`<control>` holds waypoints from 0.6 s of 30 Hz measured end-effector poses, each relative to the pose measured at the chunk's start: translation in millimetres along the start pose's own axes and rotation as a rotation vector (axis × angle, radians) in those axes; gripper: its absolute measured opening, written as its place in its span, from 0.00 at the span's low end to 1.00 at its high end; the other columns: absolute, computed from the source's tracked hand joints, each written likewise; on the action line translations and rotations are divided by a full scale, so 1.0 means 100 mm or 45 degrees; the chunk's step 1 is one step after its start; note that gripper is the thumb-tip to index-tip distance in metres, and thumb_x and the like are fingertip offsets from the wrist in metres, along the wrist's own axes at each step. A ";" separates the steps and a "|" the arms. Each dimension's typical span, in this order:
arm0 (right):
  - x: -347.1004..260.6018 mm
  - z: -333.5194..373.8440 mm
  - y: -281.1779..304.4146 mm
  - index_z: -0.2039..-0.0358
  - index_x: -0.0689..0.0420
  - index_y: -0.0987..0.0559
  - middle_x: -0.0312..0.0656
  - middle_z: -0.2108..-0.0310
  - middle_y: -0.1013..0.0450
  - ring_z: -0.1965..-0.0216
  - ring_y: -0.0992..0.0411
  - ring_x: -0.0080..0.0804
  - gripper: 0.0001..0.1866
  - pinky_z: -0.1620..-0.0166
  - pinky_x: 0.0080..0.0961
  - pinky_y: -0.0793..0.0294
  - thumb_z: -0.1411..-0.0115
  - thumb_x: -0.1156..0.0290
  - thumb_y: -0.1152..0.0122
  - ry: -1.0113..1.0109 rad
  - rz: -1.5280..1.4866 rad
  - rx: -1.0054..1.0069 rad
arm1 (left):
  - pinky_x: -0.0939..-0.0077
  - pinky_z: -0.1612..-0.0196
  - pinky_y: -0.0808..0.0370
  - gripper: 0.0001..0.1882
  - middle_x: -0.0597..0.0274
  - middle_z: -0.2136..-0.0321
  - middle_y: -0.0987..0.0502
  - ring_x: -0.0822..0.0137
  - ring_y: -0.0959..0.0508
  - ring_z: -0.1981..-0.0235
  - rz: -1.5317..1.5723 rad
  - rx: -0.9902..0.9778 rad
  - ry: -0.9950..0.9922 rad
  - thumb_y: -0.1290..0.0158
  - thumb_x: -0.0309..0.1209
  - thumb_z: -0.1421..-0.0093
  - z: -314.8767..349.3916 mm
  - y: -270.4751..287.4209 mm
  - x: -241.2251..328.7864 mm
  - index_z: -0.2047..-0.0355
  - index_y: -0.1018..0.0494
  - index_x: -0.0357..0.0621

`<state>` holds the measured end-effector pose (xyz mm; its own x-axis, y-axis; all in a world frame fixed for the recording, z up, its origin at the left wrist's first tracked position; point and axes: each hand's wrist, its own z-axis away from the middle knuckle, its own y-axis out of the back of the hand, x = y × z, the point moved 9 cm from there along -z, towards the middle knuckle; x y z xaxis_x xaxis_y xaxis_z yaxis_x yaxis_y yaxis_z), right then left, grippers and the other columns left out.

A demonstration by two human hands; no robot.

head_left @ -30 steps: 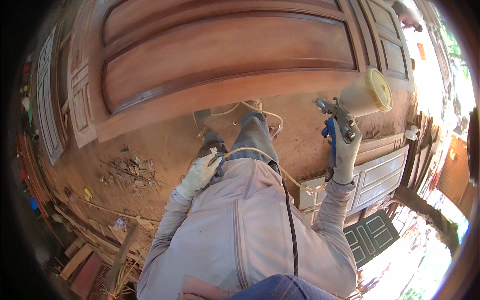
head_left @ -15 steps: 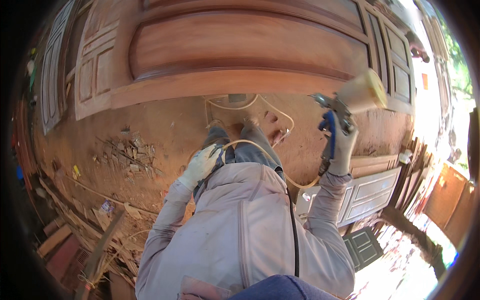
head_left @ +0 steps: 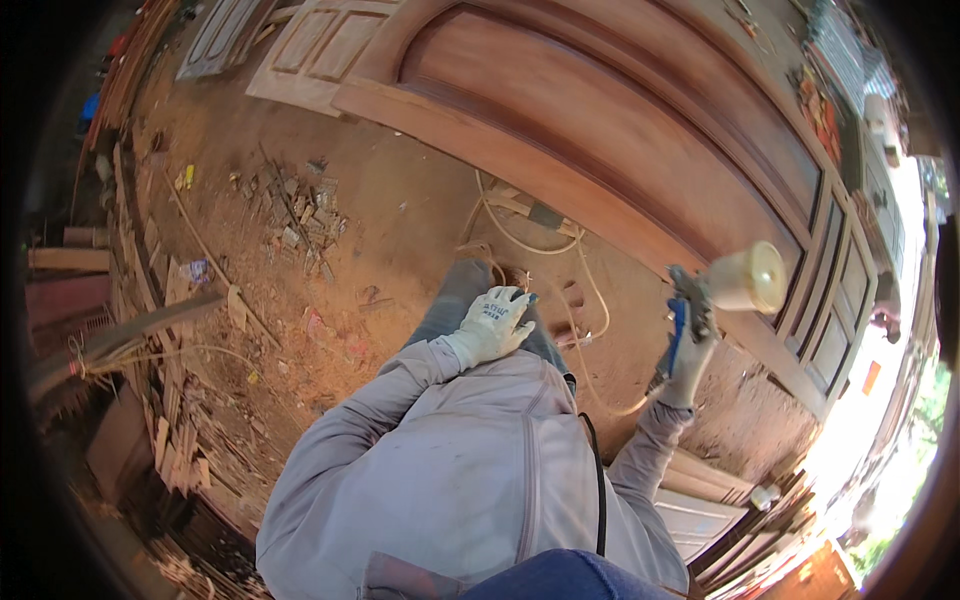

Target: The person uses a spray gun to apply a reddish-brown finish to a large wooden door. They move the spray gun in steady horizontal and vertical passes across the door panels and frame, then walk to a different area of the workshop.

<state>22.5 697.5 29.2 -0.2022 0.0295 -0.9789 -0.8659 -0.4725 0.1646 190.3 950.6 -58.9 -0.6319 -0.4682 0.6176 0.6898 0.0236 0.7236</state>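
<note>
My right hand [head_left: 688,360], in a pale work glove, is closed round the handle of a spray gun [head_left: 690,305]. A cream-coloured cup [head_left: 748,279] is mounted on the gun, near the edge of a large reddish-brown wooden door panel [head_left: 600,130]. From the gun's lower end a thin pale hose [head_left: 595,390] runs down and loops over the ground. My left hand [head_left: 488,328], in a whitish glove with blue print, lies over my thigh, fingers stretched out and somewhat apart. I see nothing held in it; its palm side is hidden.
Paler panelled doors [head_left: 320,50] stand beyond the large panel at the far left. A heap of wood scraps [head_left: 305,215] lies on the dirt ground. Planks and a beam [head_left: 150,330] crowd the left side; boards and a light door [head_left: 700,520] are at the lower right.
My view has turned, so the large panel now slants down to the right. My left hand lies nearer the middle of my lap; the hose no longer shows beside it. My right hand still grips the gun.
</note>
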 end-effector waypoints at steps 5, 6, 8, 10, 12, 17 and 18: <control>0.32 -0.35 -1.01 0.39 0.57 0.29 0.37 0.50 0.24 0.61 0.28 0.20 0.24 0.60 0.17 0.28 0.37 0.76 0.42 -0.080 -0.050 -0.387 | 0.56 0.41 0.35 0.26 0.45 0.46 0.30 0.47 0.32 0.44 0.171 0.054 0.231 0.50 0.44 0.36 0.43 -0.03 -0.26 0.44 0.33 0.41; 0.40 -0.46 -1.20 0.40 0.57 0.28 0.36 0.51 0.24 0.62 0.29 0.18 0.24 0.60 0.17 0.28 0.37 0.76 0.42 -0.137 -0.020 -0.433 | 0.57 0.41 0.35 0.26 0.45 0.46 0.30 0.47 0.32 0.43 0.208 0.054 0.301 0.51 0.44 0.36 0.55 -0.02 -0.35 0.44 0.32 0.41; 0.76 -0.85 -1.57 0.42 0.55 0.27 0.32 0.59 0.24 0.65 0.30 0.16 0.23 0.65 0.14 0.31 0.38 0.72 0.39 -0.094 -0.070 -0.483 | 0.59 0.42 0.34 0.25 0.45 0.49 0.28 0.48 0.30 0.45 0.264 0.170 0.471 0.51 0.44 0.36 0.79 0.10 -0.52 0.45 0.31 0.40; 0.98 -1.29 -1.90 0.46 0.54 0.25 0.29 0.67 0.25 0.70 0.30 0.15 0.21 0.70 0.14 0.32 0.40 0.69 0.36 -0.048 -0.147 -0.535 | 0.60 0.42 0.33 0.25 0.45 0.50 0.27 0.50 0.28 0.46 0.329 0.301 0.578 0.51 0.44 0.36 1.09 0.18 -0.71 0.46 0.31 0.39; 0.99 -1.60 -2.26 0.48 0.53 0.24 0.30 0.69 0.26 0.73 0.30 0.18 0.20 0.72 0.17 0.31 0.41 0.71 0.36 -0.087 -0.248 -0.570 | 0.61 0.42 0.33 0.24 0.46 0.49 0.27 0.51 0.28 0.46 0.401 0.448 0.618 0.52 0.43 0.35 1.46 0.11 -1.01 0.46 0.30 0.38; 1.31 -2.15 -2.81 0.52 0.52 0.24 0.32 0.71 0.27 0.76 0.29 0.23 0.19 0.74 0.21 0.30 0.45 0.76 0.35 -0.245 -0.585 -0.336 | 0.64 0.41 0.34 0.22 0.46 0.47 0.27 0.52 0.28 0.45 0.433 0.589 0.909 0.52 0.41 0.34 2.17 -0.30 -1.74 0.46 0.29 0.38; 1.37 -2.17 -2.93 0.54 0.51 0.24 0.31 0.74 0.28 0.76 0.29 0.24 0.19 0.73 0.22 0.29 0.46 0.77 0.34 -0.263 -0.682 -0.344 | 0.64 0.41 0.34 0.22 0.46 0.47 0.27 0.52 0.28 0.45 0.550 0.623 0.938 0.52 0.41 0.34 2.27 -0.38 -1.88 0.46 0.29 0.38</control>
<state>348.3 648.7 -179.3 0.1197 0.4799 -0.8691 -0.7306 -0.5502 -0.4044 202.9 1238.6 -132.6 0.1330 -0.7631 0.6324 0.4823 0.6073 0.6313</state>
